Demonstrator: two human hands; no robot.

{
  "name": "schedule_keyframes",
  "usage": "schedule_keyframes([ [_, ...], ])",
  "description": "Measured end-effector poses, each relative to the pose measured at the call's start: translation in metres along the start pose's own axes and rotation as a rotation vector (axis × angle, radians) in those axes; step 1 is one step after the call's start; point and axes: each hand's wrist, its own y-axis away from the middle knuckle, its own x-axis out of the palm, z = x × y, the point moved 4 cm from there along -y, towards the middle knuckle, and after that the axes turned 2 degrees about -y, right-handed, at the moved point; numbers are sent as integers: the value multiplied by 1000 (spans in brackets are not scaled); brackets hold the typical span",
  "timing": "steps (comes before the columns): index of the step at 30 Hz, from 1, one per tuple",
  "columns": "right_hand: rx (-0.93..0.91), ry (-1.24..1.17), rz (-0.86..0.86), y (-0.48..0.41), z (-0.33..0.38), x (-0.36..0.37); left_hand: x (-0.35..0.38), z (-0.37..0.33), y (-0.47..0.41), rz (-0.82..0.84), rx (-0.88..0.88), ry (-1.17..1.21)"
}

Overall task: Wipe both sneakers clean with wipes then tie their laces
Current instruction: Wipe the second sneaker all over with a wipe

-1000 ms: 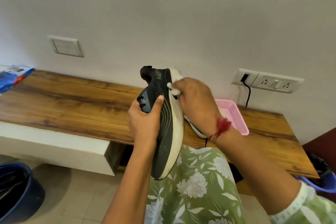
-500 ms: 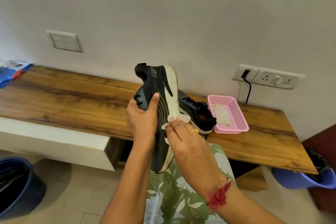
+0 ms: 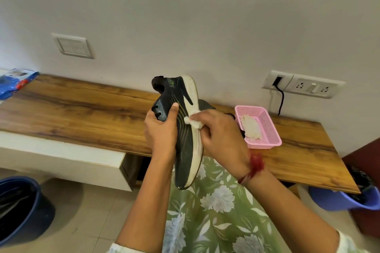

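**Sneaker held over the lap, wipe on its white sole edge**

Head view: The person holds a dark sneaker [image 3: 186, 150] in the air over their lap. It is in front of the wooden bench top [image 3: 82, 115], with its heel up toward the wall and its toe pointing down and near. The left hand [image 3: 160, 131] grips the upper from the left. Its fingers curl round the lace side and its thumb lies flat on the dark side panel. The right hand [image 3: 220, 135] comes in from the right with its fingers curled. They pinch a crumpled white wipe [image 3: 192, 122] and press it against the white sole edge about midway along the shoe. A red thread [image 3: 256, 164] is tied round the right wrist.

The second sneaker [image 3: 205, 106] sits on the bench top behind the right hand and is mostly hidden by it. Just to its right is a pink basket [image 3: 265, 144] with a used wipe [image 3: 250, 127] lying inside.

A blue packet [image 3: 14, 82] lies at the far left end of the bench. On the wall are a switch plate [image 3: 73, 45] and a socket panel [image 3: 304, 86] with a black cable [image 3: 280, 98] plugged in. On the floor there is a dark blue bucket [image 3: 20, 211] at the left and a purple tub [image 3: 339, 201] at the right. Green floral fabric [image 3: 216, 211] covers the lap.
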Motion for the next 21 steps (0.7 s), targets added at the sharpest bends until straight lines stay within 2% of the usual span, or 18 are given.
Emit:
schedule_keyframes([
  [2, -64, 96, 48, 9, 1, 11, 0, -1, -1, -26, -9, -19],
  [6, -142, 232, 37, 42, 8, 23, 1, 6, -7, -73, -60, -39],
  [12, -188, 357, 56, 82, 7, 41, 7, 21, -12, -70, -149, 24],
  [21, -128, 270, 193, 119, 2, 72, 11, 33, -19, -90, -268, 168],
])
